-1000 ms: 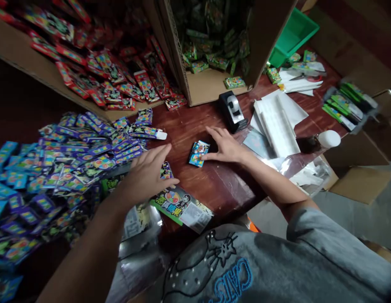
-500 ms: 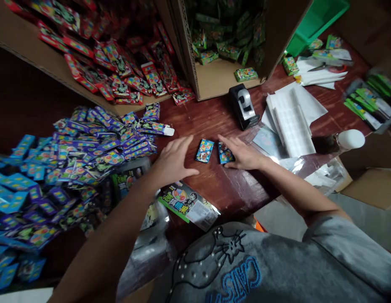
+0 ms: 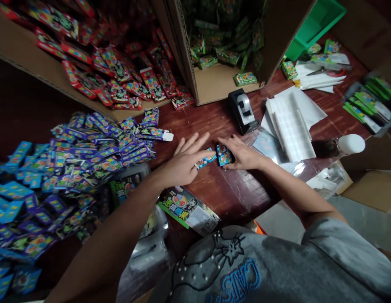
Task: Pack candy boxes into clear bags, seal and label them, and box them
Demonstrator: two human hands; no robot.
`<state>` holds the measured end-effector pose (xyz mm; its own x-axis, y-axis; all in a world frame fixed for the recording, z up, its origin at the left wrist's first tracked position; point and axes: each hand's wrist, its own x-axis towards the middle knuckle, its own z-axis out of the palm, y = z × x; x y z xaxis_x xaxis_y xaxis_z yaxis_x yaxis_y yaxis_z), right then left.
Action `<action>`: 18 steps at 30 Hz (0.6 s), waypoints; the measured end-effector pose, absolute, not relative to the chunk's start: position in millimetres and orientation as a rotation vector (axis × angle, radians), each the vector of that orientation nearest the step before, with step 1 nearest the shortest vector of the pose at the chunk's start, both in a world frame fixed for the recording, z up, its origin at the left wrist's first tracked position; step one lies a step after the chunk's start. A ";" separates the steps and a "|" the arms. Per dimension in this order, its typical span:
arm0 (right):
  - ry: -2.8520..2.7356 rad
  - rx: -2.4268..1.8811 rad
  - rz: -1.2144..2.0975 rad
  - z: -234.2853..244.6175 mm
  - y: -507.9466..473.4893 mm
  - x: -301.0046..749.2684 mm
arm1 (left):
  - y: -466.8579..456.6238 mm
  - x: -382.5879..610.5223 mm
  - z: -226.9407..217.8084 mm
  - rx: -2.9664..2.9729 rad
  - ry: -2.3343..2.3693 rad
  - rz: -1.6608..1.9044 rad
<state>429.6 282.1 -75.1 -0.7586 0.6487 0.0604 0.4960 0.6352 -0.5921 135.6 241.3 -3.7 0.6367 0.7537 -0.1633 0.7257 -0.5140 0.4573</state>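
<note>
My left hand [image 3: 182, 165] reaches over a small blue candy box [image 3: 207, 158], with its fingers stretched out and the index finger lying across the box. The thumb is bent near the box's left end, and the hand covers part of the box. Close by on the right, my right hand [image 3: 244, 155] holds a second small blue candy box [image 3: 224, 155] against the table between thumb and fingers. Below my left hand lies a flat black and green printed candy pack [image 3: 182, 206].
Purple candy boxes [image 3: 97, 143] and blue boxes [image 3: 12, 189] are heaped at left. Behind stand cartons of red boxes [image 3: 119, 71] and green boxes [image 3: 227, 54]. A black tape dispenser [image 3: 241, 113], white sheets [image 3: 290, 126] and a white-capped bottle [image 3: 349, 144] stand right.
My left hand has moved right, onto the left blue box, which is now turned and partly covered. My right hand has stayed at its box.
</note>
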 end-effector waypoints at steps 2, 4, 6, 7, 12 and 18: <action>-2.595 -0.934 0.834 -72.6 282.8 429.3 | 236.3 143.1 -0.7 2.327 1.470 0.135; -2.594 -0.938 0.826 -71.9 282.8 429.3 | 231.8 150.6 -5.0 2.257 1.689 0.048; -2.594 -0.937 0.802 -72.6 283.1 430.8 | 229.6 153.6 -12.4 2.267 1.609 -0.069; -2.592 -0.932 0.788 -73.2 283.4 432.0 | 229.7 152.7 -15.6 2.292 1.513 -0.077; -2.564 -0.908 0.758 -76.9 284.5 438.2 | 242.5 131.3 -13.4 2.125 1.407 0.090; -2.598 -0.865 0.803 -77.2 285.1 434.8 | 277.8 114.0 -0.6 2.209 1.058 -0.223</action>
<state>434.8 285.1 -77.2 -0.7787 0.6206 0.0922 0.4605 0.6651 -0.5879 114.0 277.8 -0.6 0.6567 0.6289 -0.4162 0.7434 -0.4473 0.4973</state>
